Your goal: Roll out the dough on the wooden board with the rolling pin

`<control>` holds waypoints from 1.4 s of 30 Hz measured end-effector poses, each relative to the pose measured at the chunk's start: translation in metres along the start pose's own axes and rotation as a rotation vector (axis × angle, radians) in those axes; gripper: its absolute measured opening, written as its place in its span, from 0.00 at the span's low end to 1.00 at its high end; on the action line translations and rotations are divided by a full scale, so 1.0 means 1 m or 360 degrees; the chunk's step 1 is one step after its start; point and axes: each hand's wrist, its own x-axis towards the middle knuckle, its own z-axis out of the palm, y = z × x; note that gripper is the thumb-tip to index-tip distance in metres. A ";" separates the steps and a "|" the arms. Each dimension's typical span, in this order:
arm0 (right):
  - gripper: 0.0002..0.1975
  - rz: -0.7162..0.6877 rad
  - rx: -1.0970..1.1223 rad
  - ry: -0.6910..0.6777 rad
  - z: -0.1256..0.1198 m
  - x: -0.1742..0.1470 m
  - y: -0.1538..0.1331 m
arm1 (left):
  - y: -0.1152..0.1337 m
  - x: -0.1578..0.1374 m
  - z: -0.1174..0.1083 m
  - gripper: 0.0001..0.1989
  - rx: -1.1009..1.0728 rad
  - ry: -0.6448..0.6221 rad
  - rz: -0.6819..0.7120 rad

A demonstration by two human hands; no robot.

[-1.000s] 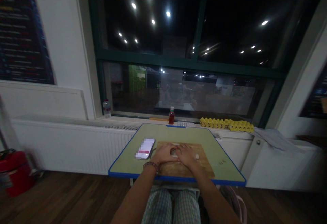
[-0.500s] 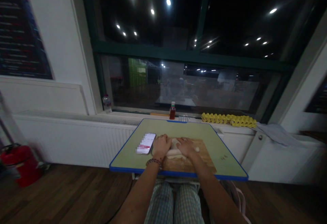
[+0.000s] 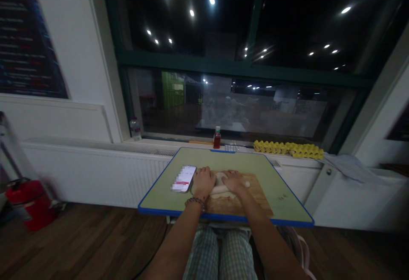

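A pale rolling pin (image 3: pixel 219 190) lies crosswise over a sheet of flattened dough (image 3: pixel 221 179) on the wooden board (image 3: pixel 258 199). My left hand (image 3: pixel 204 182) is closed over the pin's left part, its fingers pointing forward. On the right part rests my right hand (image 3: pixel 234 181), bent round the pin, whose light end sticks out past it. Both palms face down, and they hide much of the pin and some dough. Left of my left hand, almost touching it, is a lit phone (image 3: pixel 184 179).
The board lies on a small green table (image 3: pixel 204 157) with a blue edge. Behind it, the sill holds a bottle of red liquid (image 3: pixel 217 138), a yellow egg tray (image 3: pixel 289 149) and a clear bottle (image 3: pixel 135 130). A red fire extinguisher (image 3: pixel 32 205) stands at left.
Both hands stay on the rolling pin, which sits marginally farther forward on the dough. The whole view has shifted slightly, so things appear a little farther right.
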 end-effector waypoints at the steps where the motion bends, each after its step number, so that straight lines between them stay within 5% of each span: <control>1: 0.27 0.0011 -0.0012 -0.0010 0.000 0.000 0.000 | 0.001 -0.002 0.002 0.23 0.0024 -0.0019 -0.0015; 14: 0.29 -0.0114 -0.0086 0.0078 -0.002 -0.031 0.001 | 0.005 -0.018 0.013 0.32 0.0178 -0.0428 0.0063; 28: 0.29 -0.0150 -0.0113 0.0150 -0.008 -0.063 0.002 | 0.009 -0.036 0.003 0.30 0.0152 -0.0417 0.0202; 34: 0.28 -0.0094 -0.0168 0.0120 -0.006 -0.047 -0.002 | 0.007 -0.030 0.007 0.29 0.0146 -0.0139 0.0216; 42: 0.33 0.0176 -0.0047 0.0003 -0.006 -0.018 -0.007 | 0.002 -0.008 0.013 0.27 0.0048 -0.0011 0.0036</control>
